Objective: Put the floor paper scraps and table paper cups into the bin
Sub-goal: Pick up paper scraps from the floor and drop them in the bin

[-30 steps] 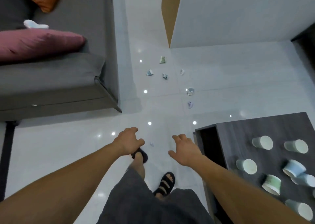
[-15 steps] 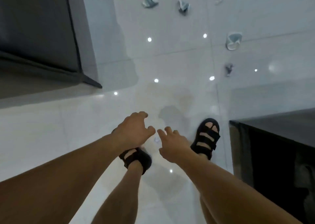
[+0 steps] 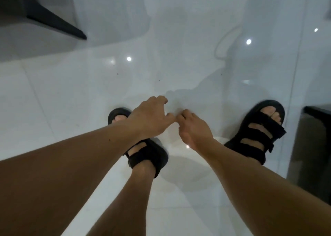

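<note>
I am bent low over the glossy white tiled floor (image 3: 71, 92). My left hand (image 3: 148, 117) hovers just above the floor between my feet, fingers loosely curled, with nothing in it. My right hand (image 3: 193, 128) is beside it, thumb tip almost touching the left thumb. Its fingers are curled down against the floor. The small paper scrap that lay at this spot is hidden under those fingers. No cups, bin or other scraps are in view.
My feet in black sandals stand on either side of the hands, the left foot (image 3: 148, 156) and the right foot (image 3: 259, 128). The sofa's dark leg (image 3: 53, 22) is at the upper left. The dark table's corner (image 3: 317, 113) is at the right edge.
The view has dropped much closer to the floor. Both hands came down and together over the small scrap, which is now covered. The farther scraps and the cups have left the view.
</note>
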